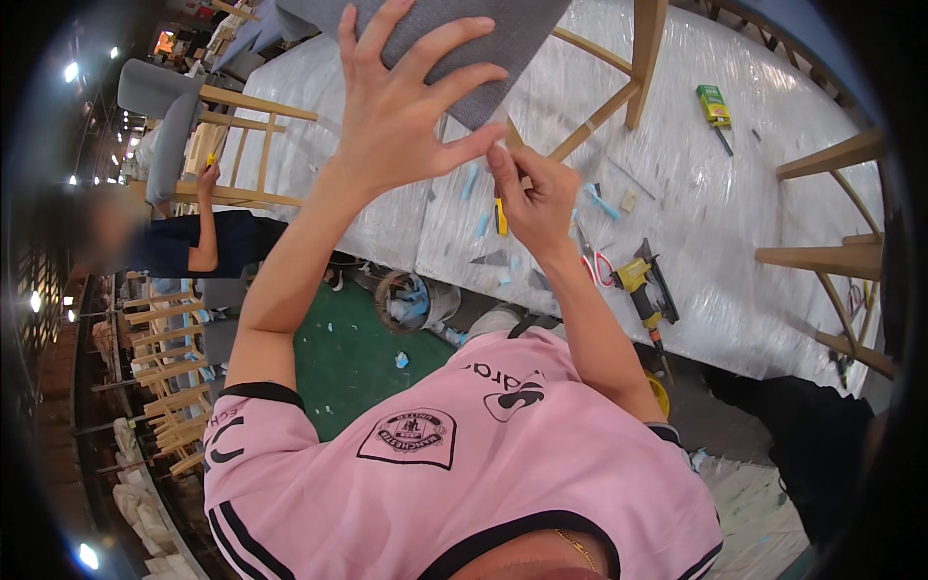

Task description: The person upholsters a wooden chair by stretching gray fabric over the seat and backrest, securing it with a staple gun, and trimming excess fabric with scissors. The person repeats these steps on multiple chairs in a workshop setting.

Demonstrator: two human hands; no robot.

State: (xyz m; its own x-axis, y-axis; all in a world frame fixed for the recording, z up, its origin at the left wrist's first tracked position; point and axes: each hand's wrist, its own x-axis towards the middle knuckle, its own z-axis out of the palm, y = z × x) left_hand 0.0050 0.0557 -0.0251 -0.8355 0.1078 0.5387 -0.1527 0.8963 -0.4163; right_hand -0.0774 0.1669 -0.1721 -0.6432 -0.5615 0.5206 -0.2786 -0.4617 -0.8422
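Pink jersey (pixel 464 474), worn by the person, nearest the lens; both forearms rise from it.

Left hand (pixel 401 97): fingers (pixel 454 39) spread wide, flat against the grey upholstered seat (pixel 493 39) of an upturned wooden chair.

Right hand (pixel 536 198): fingers curled tight in a pinch at the seat's lower edge, just beside the left thumb; whatever they grip is too small to identify. Yellow-handled tool (pixel 500 217) hangs directly under these fingers; whether they hold it cannot be told.

Progress, as a judgement: fabric already lies smooth over the seat; work at this edge looks unfinished.

Beyond the right fingers, on the plastic-covered table (pixel 735 174): yellow nail gun (pixel 646 285), red scissors (pixel 594 266), blue scraps (pixel 601 203), green box (pixel 713 102).

Well off the left fingers: another person (pixel 193 242) beside a chair.
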